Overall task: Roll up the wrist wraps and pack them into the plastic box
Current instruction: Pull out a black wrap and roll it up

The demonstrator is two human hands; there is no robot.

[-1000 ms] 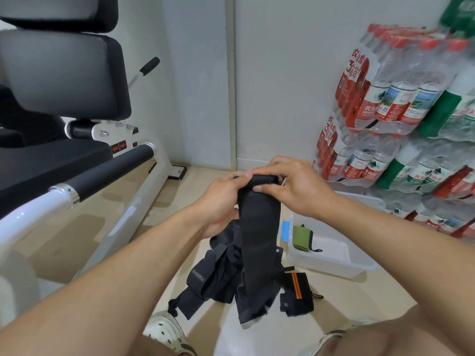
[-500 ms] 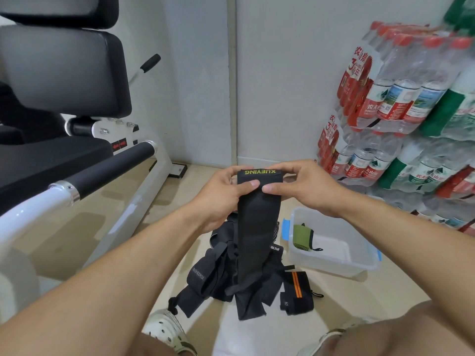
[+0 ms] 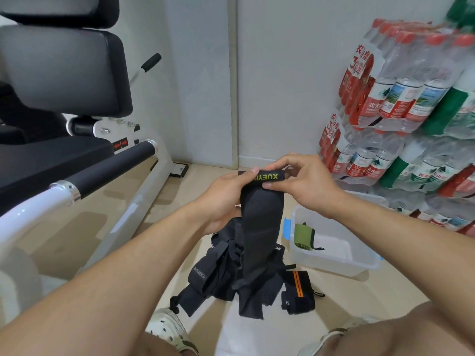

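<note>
Starting the roll on a black wrap [image 3: 259, 227]
Left hand [image 3: 226, 191] and right hand [image 3: 300, 181] are pinching its top edge together (tail hanging); next, tight turns, then into the box [image 3: 334, 260].

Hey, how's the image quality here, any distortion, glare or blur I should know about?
Head view: wide-angle lens bows the wall trim and stretches the forearms at the edges; soft even light, faint sheen on the floor; the black wrist wrap held by left hand and right hand is sharp.

Matt black cloth wrist wrap [image 3: 259, 222], translucent smooth plastic box [image 3: 334, 263], glossy tiled floor [image 3: 84, 227].
</note>
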